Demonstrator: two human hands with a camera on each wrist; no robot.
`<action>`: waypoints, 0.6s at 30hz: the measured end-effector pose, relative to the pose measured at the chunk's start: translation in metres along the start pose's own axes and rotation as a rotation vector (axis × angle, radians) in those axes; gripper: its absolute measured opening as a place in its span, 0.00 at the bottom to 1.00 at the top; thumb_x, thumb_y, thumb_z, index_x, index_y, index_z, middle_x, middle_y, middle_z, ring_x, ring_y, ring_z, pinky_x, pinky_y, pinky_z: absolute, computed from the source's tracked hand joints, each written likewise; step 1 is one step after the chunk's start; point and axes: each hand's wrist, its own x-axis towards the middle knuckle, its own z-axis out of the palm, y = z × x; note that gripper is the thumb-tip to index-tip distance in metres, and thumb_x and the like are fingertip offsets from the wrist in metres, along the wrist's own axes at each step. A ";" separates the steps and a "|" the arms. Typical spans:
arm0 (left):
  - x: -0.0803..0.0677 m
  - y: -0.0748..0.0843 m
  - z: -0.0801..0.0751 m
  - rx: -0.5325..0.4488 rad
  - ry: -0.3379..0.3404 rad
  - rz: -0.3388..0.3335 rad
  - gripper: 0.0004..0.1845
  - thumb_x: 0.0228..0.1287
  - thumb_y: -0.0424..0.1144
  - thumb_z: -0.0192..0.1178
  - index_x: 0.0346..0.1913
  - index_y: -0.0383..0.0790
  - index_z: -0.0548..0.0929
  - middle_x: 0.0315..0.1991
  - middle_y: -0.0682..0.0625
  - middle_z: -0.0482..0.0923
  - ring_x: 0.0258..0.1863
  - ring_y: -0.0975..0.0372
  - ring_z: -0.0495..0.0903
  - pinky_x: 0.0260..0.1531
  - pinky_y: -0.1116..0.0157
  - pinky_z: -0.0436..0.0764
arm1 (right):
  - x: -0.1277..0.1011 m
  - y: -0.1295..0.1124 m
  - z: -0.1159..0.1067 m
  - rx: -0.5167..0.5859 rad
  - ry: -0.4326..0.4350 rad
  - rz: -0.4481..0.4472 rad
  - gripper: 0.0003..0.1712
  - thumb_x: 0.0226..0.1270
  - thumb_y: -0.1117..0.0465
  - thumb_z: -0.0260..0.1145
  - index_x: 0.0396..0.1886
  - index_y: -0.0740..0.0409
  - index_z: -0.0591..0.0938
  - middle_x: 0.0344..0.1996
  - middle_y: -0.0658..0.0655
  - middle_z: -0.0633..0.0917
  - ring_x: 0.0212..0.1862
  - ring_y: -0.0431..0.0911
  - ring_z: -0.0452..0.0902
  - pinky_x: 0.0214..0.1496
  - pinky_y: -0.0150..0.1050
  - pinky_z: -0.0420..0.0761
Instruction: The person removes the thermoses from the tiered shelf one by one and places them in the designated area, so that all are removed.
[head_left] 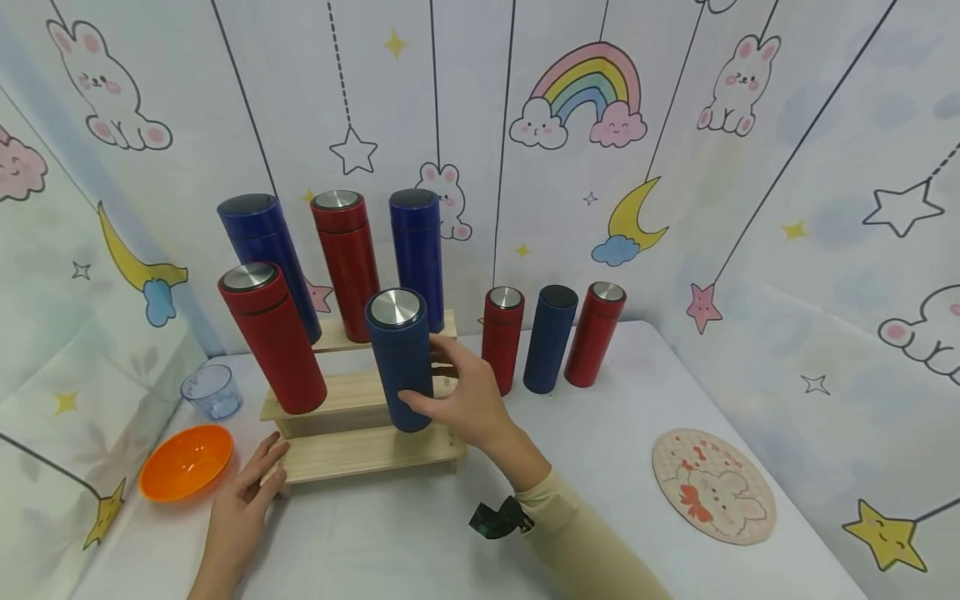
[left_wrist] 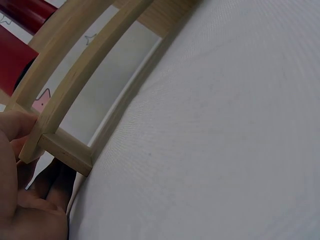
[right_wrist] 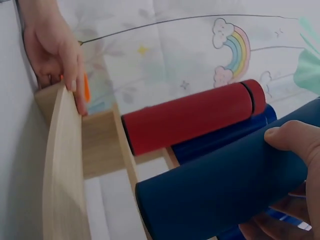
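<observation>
Two hands are working at the stepped wooden rack (head_left: 360,450). The right hand (head_left: 468,400) is wrapping its fingers round the tall dark blue metal bottle (head_left: 401,358) on the middle step, near its right end. It should be keeping the bottle upright. The left hand (head_left: 243,500) is pressing straight fingers against the rack's front left corner, holding it steady.

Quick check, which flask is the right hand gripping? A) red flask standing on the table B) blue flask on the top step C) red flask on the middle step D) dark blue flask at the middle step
D: the right hand wraps its fingers and thumb round the dark blue flask at the middle step of the wooden stand; the left hand rests on the stand's lower left corner.
</observation>
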 end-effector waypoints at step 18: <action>0.000 0.000 0.000 -0.028 0.002 -0.030 0.25 0.85 0.41 0.59 0.78 0.39 0.77 0.82 0.43 0.65 0.82 0.66 0.59 0.62 0.84 0.66 | 0.000 0.015 -0.060 -0.072 0.121 0.044 0.37 0.64 0.60 0.83 0.71 0.55 0.79 0.55 0.56 0.90 0.54 0.53 0.89 0.57 0.55 0.89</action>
